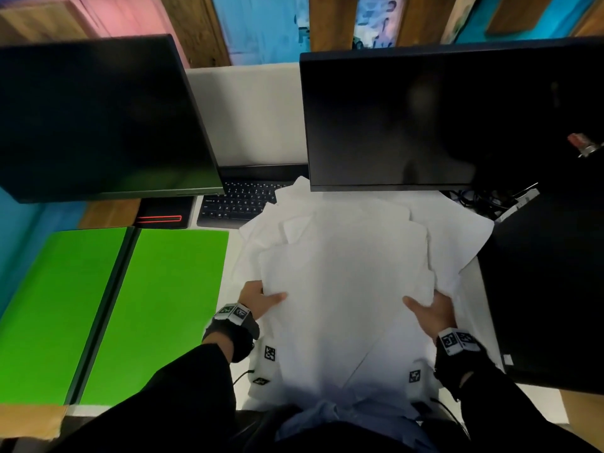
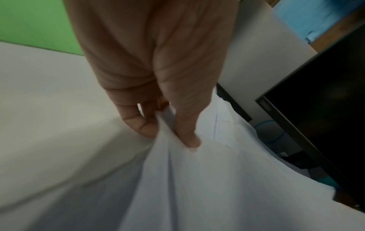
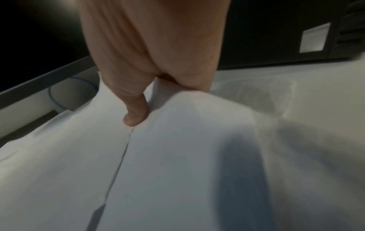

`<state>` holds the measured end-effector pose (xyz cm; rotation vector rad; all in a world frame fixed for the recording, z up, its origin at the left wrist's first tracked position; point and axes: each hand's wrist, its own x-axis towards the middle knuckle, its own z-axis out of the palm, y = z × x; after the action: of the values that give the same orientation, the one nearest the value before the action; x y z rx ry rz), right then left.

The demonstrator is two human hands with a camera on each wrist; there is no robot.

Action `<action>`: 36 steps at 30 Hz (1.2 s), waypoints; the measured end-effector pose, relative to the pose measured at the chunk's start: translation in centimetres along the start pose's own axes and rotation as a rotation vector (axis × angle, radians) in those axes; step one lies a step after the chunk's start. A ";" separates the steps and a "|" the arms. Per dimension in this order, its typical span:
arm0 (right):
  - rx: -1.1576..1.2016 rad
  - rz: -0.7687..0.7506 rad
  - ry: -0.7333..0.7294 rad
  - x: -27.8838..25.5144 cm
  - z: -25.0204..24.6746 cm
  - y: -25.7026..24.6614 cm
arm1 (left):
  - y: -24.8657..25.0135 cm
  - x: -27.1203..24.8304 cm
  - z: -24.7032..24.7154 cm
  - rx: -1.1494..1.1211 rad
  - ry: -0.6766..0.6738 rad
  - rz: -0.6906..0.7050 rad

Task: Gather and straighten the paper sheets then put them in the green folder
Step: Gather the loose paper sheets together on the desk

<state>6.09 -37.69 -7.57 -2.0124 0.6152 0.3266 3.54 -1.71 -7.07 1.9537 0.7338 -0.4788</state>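
Note:
A loose, uneven pile of white paper sheets [image 1: 346, 256] lies fanned across the white desk in front of me, its far edge under the right monitor. My left hand [image 1: 261, 297] grips the pile's left edge, thumb on top and fingers underneath; the left wrist view shows the paper sheets [image 2: 197, 179] pinched between thumb and fingers of that left hand [image 2: 169, 137]. My right hand [image 1: 431, 308] grips the right edge the same way, thumb pressed on the paper sheets [image 3: 177, 156], fingers of the right hand [image 3: 168, 106] hidden beneath. The green folder [image 1: 108, 308] lies open and flat at the left.
Two dark monitors [image 1: 408, 122] stand at the back, with a black keyboard [image 1: 238, 204] between them, partly covered by paper. A black computer case [image 1: 549, 289] borders the pile on the right. Cables [image 1: 480, 199] lie behind it. A bare strip of desk [image 1: 228, 279] separates folder and pile.

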 end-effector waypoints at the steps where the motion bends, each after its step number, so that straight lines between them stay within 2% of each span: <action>1: -0.008 0.002 0.017 0.3 -0.6 0.1 | 0.0 0.1 -0.5 -0.049 0.020 0.005; 4: -0.012 -0.002 0.002 0.9 -2.1 0.3 | -0.7 0.7 -2.0 -0.105 0.118 0.038; 7: -0.012 -0.046 -0.085 0.8 -2.9 -0.1 | -1.5 1.2 -2.9 -0.140 0.176 -0.012; 10: -0.011 -0.053 -0.030 0.4 -2.4 -0.6 | -0.9 0.6 -1.6 -0.239 0.066 -0.068; 12: 0.001 -0.077 0.001 0.0 -1.0 -1.3 | -0.2 0.4 0.1 -0.136 0.010 -0.022; 14: 0.030 -0.064 -0.075 -0.8 0.6 -1.9 | 0.8 -0.1 1.5 -0.071 -0.031 0.017; 18: -0.147 0.003 -0.247 -0.8 2.2 -0.9 | 1.8 -0.6 2.4 -0.009 -0.081 0.044; 20: -0.150 -0.007 -0.204 -0.4 1.7 -0.8 | 2.0 -0.8 2.1 -0.012 -0.065 0.073; 23: 0.051 0.004 -0.071 -0.5 0.8 -1.2 | 1.7 -1.1 1.2 -0.101 -0.021 0.064; 26: 0.202 0.077 -0.027 -0.3 0.3 -1.5 | 0.8 -0.8 1.2 -0.121 -0.031 0.032; 29: 0.145 0.064 0.007 0.4 0.2 -0.8 | 0.5 -1.1 1.4 -0.041 -0.054 0.014; 33: 0.060 -0.014 0.224 0.9 -0.3 -0.9 | -0.4 -0.6 1.1 -0.108 -0.126 -0.063; 34: 0.097 -0.027 0.197 0.8 -0.3 -1.2 | -1.0 0.0 1.2 -0.132 -0.133 -0.085; 36: 0.069 -0.091 0.032 0.7 -0.4 -1.9 | -1.2 0.8 1.1 -0.185 -0.140 -0.162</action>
<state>7.66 -37.46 -6.34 -1.9758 0.5459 0.2162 3.30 -2.03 -8.88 1.6794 0.8198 -0.6172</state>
